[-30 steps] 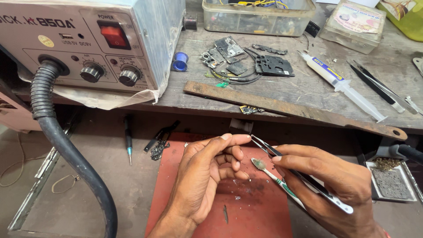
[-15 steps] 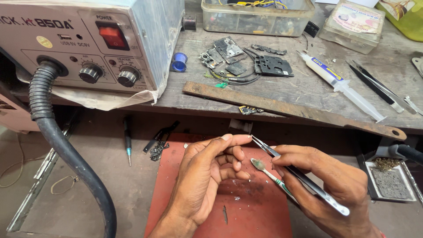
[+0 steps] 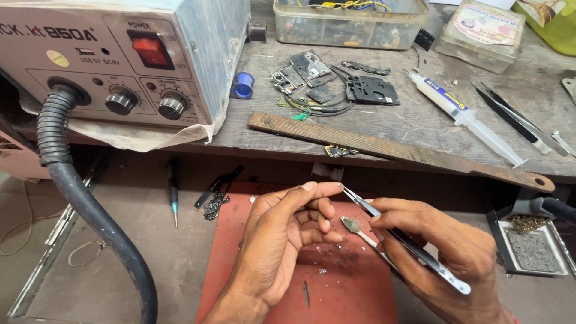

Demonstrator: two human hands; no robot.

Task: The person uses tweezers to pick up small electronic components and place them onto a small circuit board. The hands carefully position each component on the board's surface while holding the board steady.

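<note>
The scene is lit evenly by soft, diffuse light from above — no hard glare is seen. The upper bench (image 3: pixel 420 126) is rendered bright and sharp, its grain and scratches clearly resolved. A deep shadow is cast beneath its front edge, and the lower surface is left dimmer. Mild sheen is caught on the tweezers (image 3: pixel 396 235) and on the white syringe (image 3: pixel 465 117). Slight wide-angle stretching is noticed at the corners — the black hose (image 3: pixel 90 210) appears enlarged. No motion blur is detected on the hands.
</note>
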